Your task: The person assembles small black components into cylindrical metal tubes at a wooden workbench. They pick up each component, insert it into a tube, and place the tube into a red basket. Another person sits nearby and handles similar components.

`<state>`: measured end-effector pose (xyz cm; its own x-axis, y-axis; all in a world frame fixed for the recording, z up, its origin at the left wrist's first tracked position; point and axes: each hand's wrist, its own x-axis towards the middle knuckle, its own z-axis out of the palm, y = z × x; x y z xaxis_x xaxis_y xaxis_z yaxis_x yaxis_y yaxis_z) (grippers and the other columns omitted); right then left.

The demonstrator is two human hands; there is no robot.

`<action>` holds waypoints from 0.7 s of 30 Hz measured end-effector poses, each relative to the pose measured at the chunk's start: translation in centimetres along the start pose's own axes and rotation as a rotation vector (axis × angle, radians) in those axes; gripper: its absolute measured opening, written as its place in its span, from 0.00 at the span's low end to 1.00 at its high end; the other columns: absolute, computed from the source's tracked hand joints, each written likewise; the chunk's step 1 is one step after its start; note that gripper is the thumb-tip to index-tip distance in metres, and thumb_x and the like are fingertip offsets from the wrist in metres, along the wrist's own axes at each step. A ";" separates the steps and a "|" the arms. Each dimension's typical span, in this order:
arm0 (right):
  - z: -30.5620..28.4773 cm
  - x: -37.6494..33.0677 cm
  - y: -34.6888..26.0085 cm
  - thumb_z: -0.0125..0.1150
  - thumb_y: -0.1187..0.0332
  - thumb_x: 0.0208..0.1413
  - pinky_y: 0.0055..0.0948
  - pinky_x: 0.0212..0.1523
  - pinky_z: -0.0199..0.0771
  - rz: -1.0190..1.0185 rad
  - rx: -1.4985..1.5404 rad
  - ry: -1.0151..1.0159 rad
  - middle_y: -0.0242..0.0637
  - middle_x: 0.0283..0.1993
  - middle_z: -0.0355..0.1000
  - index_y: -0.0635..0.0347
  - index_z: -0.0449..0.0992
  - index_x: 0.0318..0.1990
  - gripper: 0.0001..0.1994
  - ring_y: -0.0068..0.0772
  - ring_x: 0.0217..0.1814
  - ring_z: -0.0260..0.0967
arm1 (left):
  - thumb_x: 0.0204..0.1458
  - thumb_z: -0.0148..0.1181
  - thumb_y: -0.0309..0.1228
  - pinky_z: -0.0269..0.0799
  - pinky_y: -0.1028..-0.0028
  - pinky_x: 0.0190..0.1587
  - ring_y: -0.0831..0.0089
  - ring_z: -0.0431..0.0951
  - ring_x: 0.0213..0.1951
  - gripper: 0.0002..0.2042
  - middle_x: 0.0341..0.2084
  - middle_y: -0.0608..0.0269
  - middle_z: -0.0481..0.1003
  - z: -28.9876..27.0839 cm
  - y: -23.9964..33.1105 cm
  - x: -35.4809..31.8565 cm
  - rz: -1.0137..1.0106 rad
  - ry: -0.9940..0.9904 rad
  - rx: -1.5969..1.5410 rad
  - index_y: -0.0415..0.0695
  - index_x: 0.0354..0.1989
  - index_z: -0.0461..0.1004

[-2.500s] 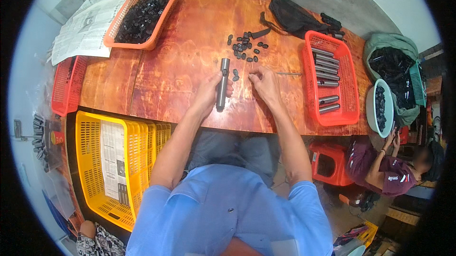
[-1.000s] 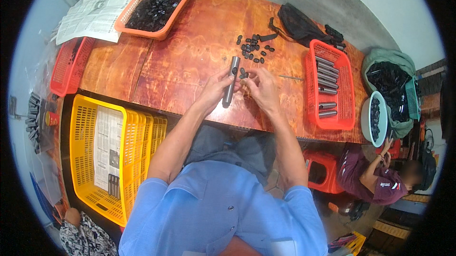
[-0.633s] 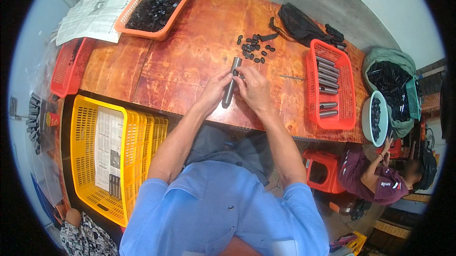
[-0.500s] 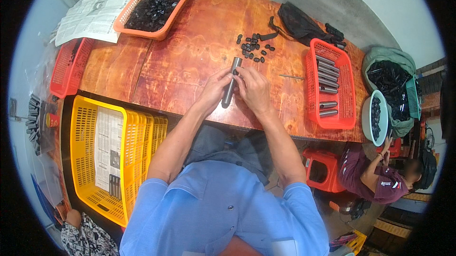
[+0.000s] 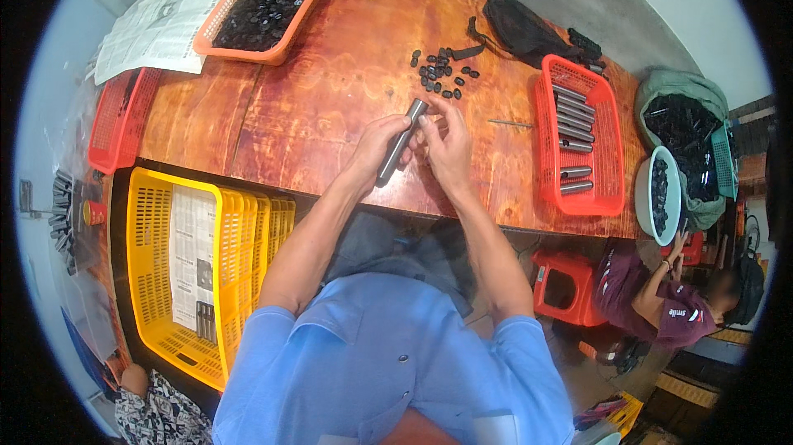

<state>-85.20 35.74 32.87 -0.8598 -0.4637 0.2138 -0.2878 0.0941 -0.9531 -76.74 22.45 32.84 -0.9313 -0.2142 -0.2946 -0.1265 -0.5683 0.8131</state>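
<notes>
A dark grey metal tube (image 5: 394, 162) is held slantwise above the near edge of the table, its upper end leaning away to the right. Wrapped round its middle is my left hand (image 5: 381, 146), closed. My right hand (image 5: 448, 147) is closed at the tube's upper part, thumb and fingertips against it; whether a small piece is pinched there is hidden. Just beyond lie several small black oval plugs (image 5: 442, 73), scattered on the wood. To the right, a red basket (image 5: 585, 201) holds several similar metal tubes (image 5: 575, 124), and a thin rod (image 5: 510, 123) lies beside it.
An orange basket (image 5: 266, 57) of black pieces stands at the far left beside newspaper (image 5: 165, 19). Yellow crates (image 5: 219, 280) sit below left. A black bag (image 5: 520, 28) lies at the back. At right are a pale blue bowl (image 5: 674, 214), a green sack (image 5: 698, 90) and a seated person (image 5: 661, 304).
The tube has tilted further to the right. My left hand now wraps more round its middle, and my right fingers have shifted toward its upper end. The view has shifted slightly.
</notes>
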 end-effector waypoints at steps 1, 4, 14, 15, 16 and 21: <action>0.0 0.5 0.3 0.61 0.71 0.64 0.29 0.39 0.76 0.109 0.105 0.004 0.38 0.46 0.76 0.64 0.77 0.57 0.15 0.27 0.39 0.74 | 0.70 0.50 0.41 0.72 0.77 0.24 0.77 0.75 0.21 0.15 0.25 0.64 0.77 0.1 0.2 0.0 -0.017 -0.026 0.012 0.41 0.41 0.75; -0.7 1.3 0.4 0.62 0.68 0.65 0.25 0.37 0.74 0.113 0.091 -0.067 0.36 0.41 0.79 0.66 0.78 0.56 0.16 0.22 0.36 0.73 | 0.71 0.47 0.42 0.68 0.77 0.21 0.78 0.72 0.19 0.16 0.21 0.64 0.75 0.6 0.3 0.2 -0.069 -0.030 0.064 0.42 0.37 0.73; -2.1 1.4 0.1 0.66 0.66 0.64 0.22 0.36 0.73 0.240 0.160 -0.080 0.35 0.36 0.80 0.68 0.79 0.48 0.13 0.19 0.35 0.74 | 0.71 0.51 0.38 0.67 0.79 0.23 0.81 0.70 0.20 0.12 0.22 0.69 0.74 0.4 -0.9 0.8 -0.036 -0.136 0.188 0.43 0.39 0.73; -2.2 1.4 0.5 0.66 0.67 0.64 0.22 0.36 0.73 0.220 0.160 -0.079 0.35 0.36 0.80 0.68 0.79 0.48 0.13 0.19 0.36 0.75 | 0.71 0.51 0.38 0.67 0.79 0.24 0.82 0.70 0.21 0.12 0.23 0.70 0.74 0.5 -1.1 0.9 -0.040 -0.115 0.251 0.43 0.40 0.74; -2.3 1.4 0.8 0.66 0.67 0.64 0.22 0.36 0.73 0.198 0.161 -0.075 0.35 0.36 0.80 0.68 0.79 0.49 0.12 0.19 0.36 0.75 | 0.71 0.51 0.38 0.67 0.79 0.25 0.82 0.70 0.22 0.12 0.23 0.71 0.73 0.9 -1.1 0.8 -0.043 -0.095 0.317 0.43 0.41 0.74; -3.9 0.8 1.0 0.63 0.69 0.66 0.21 0.38 0.73 0.256 0.332 -0.111 0.32 0.39 0.79 0.65 0.78 0.52 0.12 0.19 0.37 0.74 | 0.71 0.50 0.36 0.71 0.75 0.36 0.78 0.74 0.33 0.13 0.33 0.65 0.74 1.6 -1.0 0.0 0.083 -0.156 0.529 0.38 0.49 0.75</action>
<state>-87.85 38.88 32.89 -0.8301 -0.5557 -0.0456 0.0958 -0.0617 -0.9935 -77.18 24.28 32.76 -0.9798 -0.0983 -0.1742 -0.1679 -0.0693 0.9834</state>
